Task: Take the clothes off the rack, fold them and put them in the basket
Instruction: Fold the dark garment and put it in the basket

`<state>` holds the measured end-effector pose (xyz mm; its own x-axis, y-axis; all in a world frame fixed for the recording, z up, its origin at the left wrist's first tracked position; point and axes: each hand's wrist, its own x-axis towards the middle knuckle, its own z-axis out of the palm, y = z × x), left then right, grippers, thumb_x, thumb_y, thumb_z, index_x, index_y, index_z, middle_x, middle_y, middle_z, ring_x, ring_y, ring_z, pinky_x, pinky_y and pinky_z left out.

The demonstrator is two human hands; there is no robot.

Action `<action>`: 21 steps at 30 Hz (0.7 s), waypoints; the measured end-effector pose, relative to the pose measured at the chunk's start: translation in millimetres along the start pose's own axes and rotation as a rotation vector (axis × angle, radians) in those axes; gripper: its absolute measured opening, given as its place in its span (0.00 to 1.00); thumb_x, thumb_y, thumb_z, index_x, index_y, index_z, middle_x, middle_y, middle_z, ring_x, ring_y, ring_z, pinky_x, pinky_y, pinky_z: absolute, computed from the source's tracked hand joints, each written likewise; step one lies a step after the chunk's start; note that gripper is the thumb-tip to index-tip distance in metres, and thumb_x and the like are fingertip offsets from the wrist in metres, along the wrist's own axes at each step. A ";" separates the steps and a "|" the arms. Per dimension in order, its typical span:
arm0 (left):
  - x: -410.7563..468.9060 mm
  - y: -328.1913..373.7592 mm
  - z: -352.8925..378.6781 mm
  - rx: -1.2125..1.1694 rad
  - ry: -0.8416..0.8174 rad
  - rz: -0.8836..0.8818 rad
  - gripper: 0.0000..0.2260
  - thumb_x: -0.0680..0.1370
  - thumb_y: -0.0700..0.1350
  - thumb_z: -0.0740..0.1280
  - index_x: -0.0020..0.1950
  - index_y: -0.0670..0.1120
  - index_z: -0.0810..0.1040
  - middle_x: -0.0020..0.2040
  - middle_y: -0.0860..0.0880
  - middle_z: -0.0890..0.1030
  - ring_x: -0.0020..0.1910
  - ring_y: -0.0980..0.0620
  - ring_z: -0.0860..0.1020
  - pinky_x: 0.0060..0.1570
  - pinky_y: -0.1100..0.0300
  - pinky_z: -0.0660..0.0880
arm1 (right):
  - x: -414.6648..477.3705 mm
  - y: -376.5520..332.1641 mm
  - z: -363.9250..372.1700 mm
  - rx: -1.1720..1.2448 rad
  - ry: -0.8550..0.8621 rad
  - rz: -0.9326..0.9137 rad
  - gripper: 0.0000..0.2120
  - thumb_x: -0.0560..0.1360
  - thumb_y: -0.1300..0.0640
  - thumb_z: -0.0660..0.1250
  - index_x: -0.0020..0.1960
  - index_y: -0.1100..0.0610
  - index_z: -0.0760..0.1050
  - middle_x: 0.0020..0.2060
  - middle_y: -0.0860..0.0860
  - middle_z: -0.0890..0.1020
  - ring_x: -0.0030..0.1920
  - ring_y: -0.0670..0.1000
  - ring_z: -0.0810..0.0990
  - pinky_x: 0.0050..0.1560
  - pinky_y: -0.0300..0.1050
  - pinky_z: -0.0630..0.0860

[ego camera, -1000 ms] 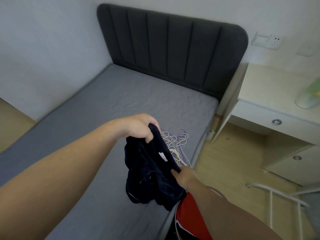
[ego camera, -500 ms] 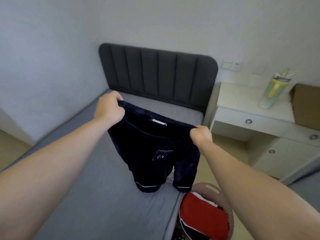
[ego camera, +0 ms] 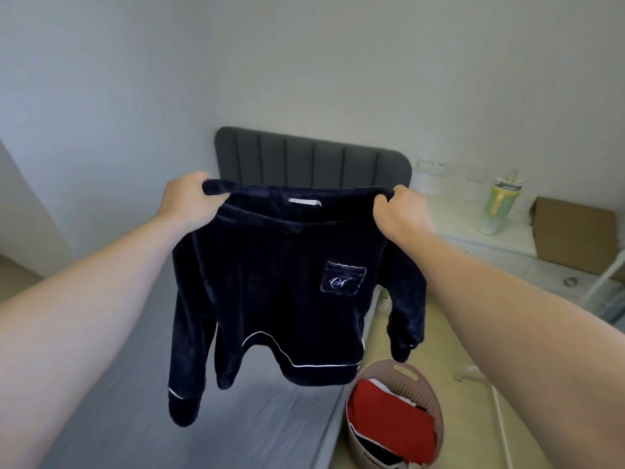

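**Navy top held up over the bed**

- Left hand (ego camera: 189, 198) and right hand (ego camera: 400, 214) are each clenched on one shoulder of the navy top (ego camera: 280, 299).
- The top hangs in the air above the bed (ego camera: 270, 431). Its pocket side faces the person and both sleeves dangle.
- The fabric looks plush and velvety. I judge it soft, limp and fairly light, with no stiffness to hold a crease.
- It would probably fold best laid flat on the bed.
- The shoulders seem the sound place to hold it; the sleeves would swing.
- The basket (ego camera: 434, 401) stands on the floor just beside the bed, below the hem.
- Inside, a folded red garment (ego camera: 389, 421) lies on top, with dark and white cloth showing at its edges.
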<state>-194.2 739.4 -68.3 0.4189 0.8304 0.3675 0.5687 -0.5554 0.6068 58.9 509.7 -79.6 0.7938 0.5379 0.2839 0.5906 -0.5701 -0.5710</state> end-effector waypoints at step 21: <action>-82.8 -104.8 -47.2 0.445 -0.734 -0.026 0.14 0.66 0.49 0.81 0.45 0.50 0.79 0.41 0.55 0.83 0.42 0.55 0.80 0.39 0.60 0.73 | -68.9 46.4 14.7 -0.366 -1.105 0.154 0.23 0.65 0.60 0.82 0.57 0.60 0.80 0.51 0.58 0.86 0.51 0.63 0.85 0.55 0.61 0.82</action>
<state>-322.0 731.0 -129.0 0.6666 0.6886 -0.2854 0.7448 -0.6302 0.2191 29.5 455.4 -137.0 0.4097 0.5916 -0.6944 0.6486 -0.7242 -0.2343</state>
